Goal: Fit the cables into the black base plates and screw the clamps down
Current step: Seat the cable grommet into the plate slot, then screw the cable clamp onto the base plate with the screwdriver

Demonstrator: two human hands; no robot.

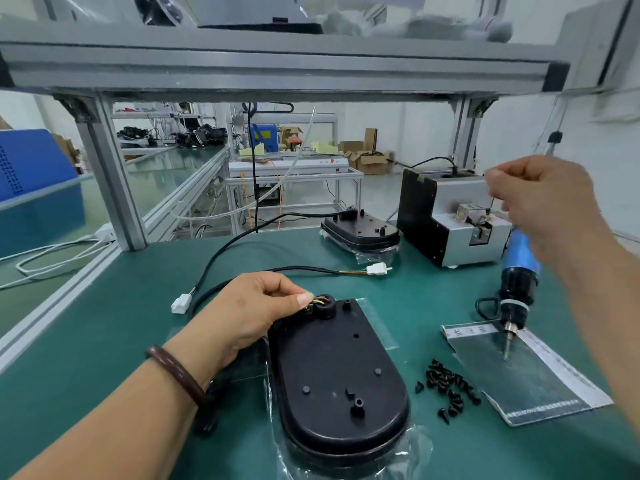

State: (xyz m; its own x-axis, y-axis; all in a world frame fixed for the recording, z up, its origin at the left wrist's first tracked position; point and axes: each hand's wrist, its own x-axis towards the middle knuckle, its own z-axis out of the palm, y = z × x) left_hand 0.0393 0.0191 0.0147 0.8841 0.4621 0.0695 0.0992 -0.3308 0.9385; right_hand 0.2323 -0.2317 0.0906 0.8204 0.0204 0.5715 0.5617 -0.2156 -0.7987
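A black oval base plate [336, 375] lies on clear plastic film in front of me. At its far end sits a round black clamp collar [325, 305] with coloured wires in it. My left hand [254, 308] pinches those wires at the collar. The black cable [221, 251] runs off to two white connectors [379, 270] [181, 303]. My right hand [540, 199] is raised at the right with fingers curled, in front of the blue electric screwdriver [519, 271]. Whether it holds anything is unclear. A heap of black screws [446, 386] lies right of the plate.
A second base plate [362, 232] with its cable sits further back. A screw feeder box [450, 220] stands at the back right. The screwdriver tip points at a silver bag [526, 375]. An aluminium frame post [110, 174] rises at the left edge of the green mat.
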